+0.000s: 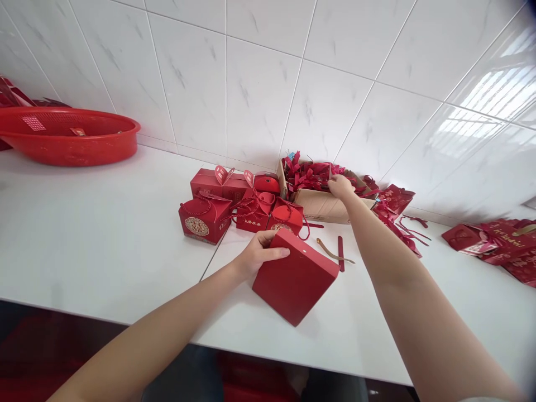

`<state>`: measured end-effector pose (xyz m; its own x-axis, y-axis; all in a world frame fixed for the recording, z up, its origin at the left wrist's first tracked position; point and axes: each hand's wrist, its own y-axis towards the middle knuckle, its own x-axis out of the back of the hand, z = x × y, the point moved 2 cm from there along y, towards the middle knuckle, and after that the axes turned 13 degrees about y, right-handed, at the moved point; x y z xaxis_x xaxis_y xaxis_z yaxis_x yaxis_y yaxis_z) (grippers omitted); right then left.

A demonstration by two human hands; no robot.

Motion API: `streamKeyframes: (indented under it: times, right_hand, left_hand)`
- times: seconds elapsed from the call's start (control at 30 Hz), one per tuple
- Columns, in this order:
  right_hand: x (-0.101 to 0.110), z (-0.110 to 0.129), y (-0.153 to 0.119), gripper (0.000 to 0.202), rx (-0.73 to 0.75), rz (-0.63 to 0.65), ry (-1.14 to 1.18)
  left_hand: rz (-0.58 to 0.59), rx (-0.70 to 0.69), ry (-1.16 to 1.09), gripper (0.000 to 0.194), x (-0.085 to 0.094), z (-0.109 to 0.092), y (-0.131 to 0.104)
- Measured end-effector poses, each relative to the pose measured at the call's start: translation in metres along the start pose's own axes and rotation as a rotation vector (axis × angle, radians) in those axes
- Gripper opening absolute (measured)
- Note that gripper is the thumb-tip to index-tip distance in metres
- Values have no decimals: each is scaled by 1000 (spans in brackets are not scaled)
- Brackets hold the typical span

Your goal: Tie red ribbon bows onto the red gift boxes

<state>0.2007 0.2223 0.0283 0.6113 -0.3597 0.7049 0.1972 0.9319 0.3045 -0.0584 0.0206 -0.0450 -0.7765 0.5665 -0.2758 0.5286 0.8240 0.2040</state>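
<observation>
My left hand (pixel 260 252) grips a plain red gift box (pixel 295 279) by its upper left edge, thumb on the broad face. The box is tilted, above the white table near its front edge. Stretched out to the back, my right hand (pixel 341 186) is at an open cardboard box (pixel 322 206) full of red ribbons (pixel 304 173). Its fingers are closed on a piece of red ribbon at the pile; the fingertips are partly hidden. Left of the cardboard box stand several finished-looking red gift boxes (pixel 205 218) with rope handles or heart-shaped tabs.
On the white table (pixel 104 223) lie a dark red strip (pixel 340 254) and a tan strap (pixel 333 254). A red plastic basket (pixel 84 151) stands at the far left. More red packages (pixel 498 240) lie at the right. A tiled wall (pixel 263 95) runs behind.
</observation>
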Motion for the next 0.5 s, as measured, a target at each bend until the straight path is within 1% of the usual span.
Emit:
streamKeyframes:
  times: [0.1, 0.2, 0.33, 0.4, 0.5]
  right_hand:
    - [11, -7, -4, 34, -3, -126, 91]
    - [28, -16, -8, 44, 19, -241, 193]
    - [50, -29, -9, 49, -12, -379, 352]
    - [58, -32, -10, 52, -41, -434, 429]
    - [65, -32, -15, 55, -69, -474, 523]
  left_hand:
    - [10, 7, -4, 16, 0, 0, 0]
    - [1, 16, -1, 19, 0, 1, 1]
    - [-24, 36, -10, 22, 1, 3, 1]
    - [-28, 36, -14, 23, 2, 3, 1]
    - [-20, 26, -18, 21, 3, 3, 2]
